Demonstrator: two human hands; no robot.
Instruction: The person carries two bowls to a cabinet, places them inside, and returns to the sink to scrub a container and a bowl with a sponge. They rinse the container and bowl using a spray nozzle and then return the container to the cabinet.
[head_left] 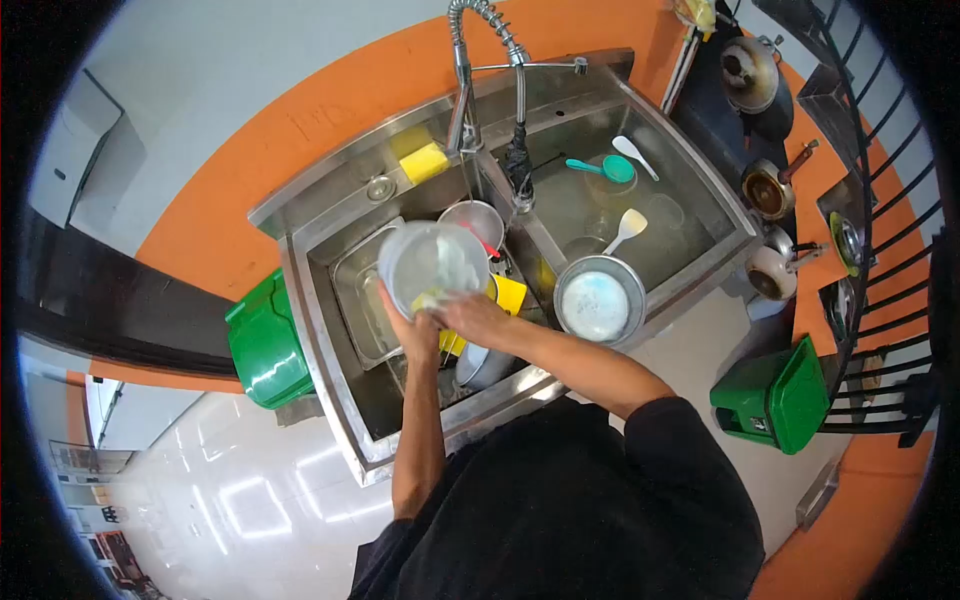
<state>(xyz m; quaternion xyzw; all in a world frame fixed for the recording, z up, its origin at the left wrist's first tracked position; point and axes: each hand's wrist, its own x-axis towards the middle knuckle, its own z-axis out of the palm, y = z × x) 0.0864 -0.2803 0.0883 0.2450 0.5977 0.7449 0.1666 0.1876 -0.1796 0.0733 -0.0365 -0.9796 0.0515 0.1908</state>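
Over the left basin, my left hand (408, 328) is closed on the lower edge of a translucent round plastic container (412, 262), which is tilted with its whitish inside showing. My right hand (478, 318), slightly blurred, is closed on a small yellowish sponge (430, 298) at the container's near edge. Below and around the hands in the basin are a round metal bowl (472, 222), a rectangular metal pan (362, 325), a yellow piece (510, 293) and a grey rounded lid or pot (484, 367), partly hidden by my right forearm.
A pot of foamy water (598, 305) stands at the right basin's near edge. That watery basin (680, 250) holds a teal scoop (617, 168), a white spoon (635, 157) and a cream spatula (629, 226). Behind rises the spring faucet (462, 80), beside a yellow sponge block (425, 162).
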